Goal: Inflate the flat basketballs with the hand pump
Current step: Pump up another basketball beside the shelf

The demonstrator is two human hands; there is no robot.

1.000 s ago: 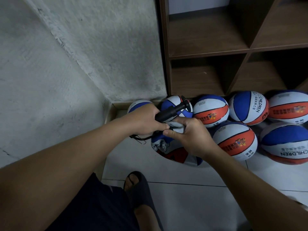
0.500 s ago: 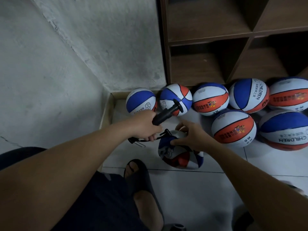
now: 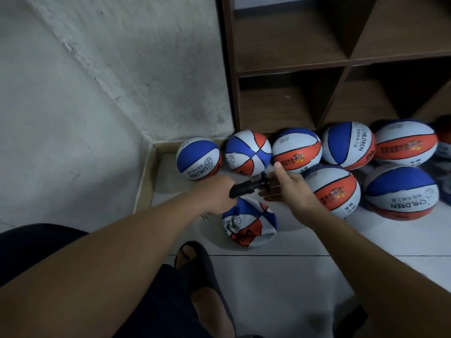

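"CHILDREN" can be read on three inflated balls: the far-left ball [image 3: 198, 159], where it runs upside down under a thumbs-up drawing; the blue-and-white ball [image 3: 347, 145] farther right in the back row; and the near-right ball [image 3: 401, 192]. Smaller print on the other balls is too fine to read.

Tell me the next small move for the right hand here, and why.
Probably close the right hand round the T-handle of the hand pump. The left hand already holds the pump body over the flat basketball, while the right hand is open beside the handle with no grip on it, so pumping cannot start yet.
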